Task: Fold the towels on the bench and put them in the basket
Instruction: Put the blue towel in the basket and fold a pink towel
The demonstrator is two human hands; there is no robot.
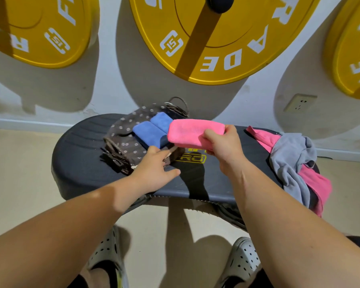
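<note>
Placing: lay folded pink towel flat beside blue towels in basket.
Right hand: pinches it above basket edge.
Left hand: fingers straight, steadying basket rim.
Waiting: grey towel on bench.

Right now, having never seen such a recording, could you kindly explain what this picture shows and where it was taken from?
There is no machine: a camera worn on a person's head looks down at their two bare arms. The right hand grips a folded pink towel above a dark bench. The left hand touches the near rim of a brown dotted fabric basket, which holds two folded blue towels. An unfolded grey towel and a loose pink towel lie at the bench's right end.
</note>
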